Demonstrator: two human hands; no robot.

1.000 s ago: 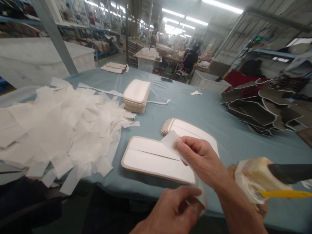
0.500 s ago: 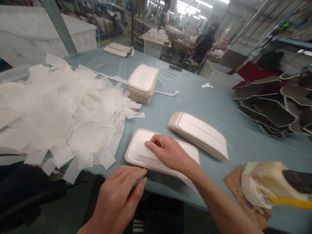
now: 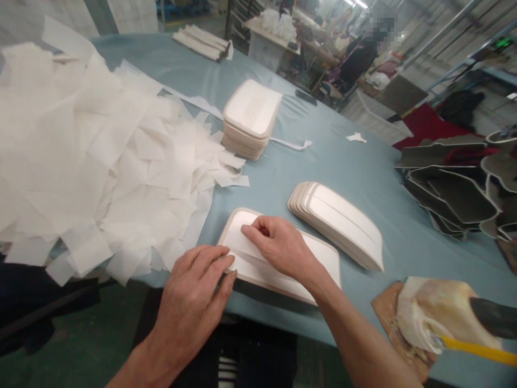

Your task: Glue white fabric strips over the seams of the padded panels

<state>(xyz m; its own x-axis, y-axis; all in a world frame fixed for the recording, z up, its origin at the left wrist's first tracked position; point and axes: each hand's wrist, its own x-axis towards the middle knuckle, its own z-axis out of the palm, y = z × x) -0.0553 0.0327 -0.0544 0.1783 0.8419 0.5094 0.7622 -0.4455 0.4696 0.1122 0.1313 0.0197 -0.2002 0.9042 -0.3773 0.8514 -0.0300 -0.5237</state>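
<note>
A white rounded panel with a beige border (image 3: pixel 323 253) lies near the table's front edge. Across its face runs a thin white strip (image 3: pixel 252 254), partly hidden under my right hand. My right hand (image 3: pixel 283 245) is closed in a pinch, thumb and fingertips down on the strip. At the panel's left end, my left hand (image 3: pixel 200 285) has its fingers stretched out and fingertips touching the panel's near corner, the thumb lower, by the edge. Just behind sits a fanned stack of similar panels (image 3: pixel 343 221), the top one with a line along it.
Loose white strips (image 3: pixel 100 156) form a large heap at left. A taller panel stack (image 3: pixel 250 118) stands farther back. To the right are a yellowed container (image 3: pixel 436 307) on a brown board and dark edged pieces (image 3: pixel 452 188). A person (image 3: pixel 359 64) is in the background.
My left hand has come up and forward, its fingertips now meeting the panel's corner. My right hand stays pinched over the strip. The camera view has tilted downward.
</note>
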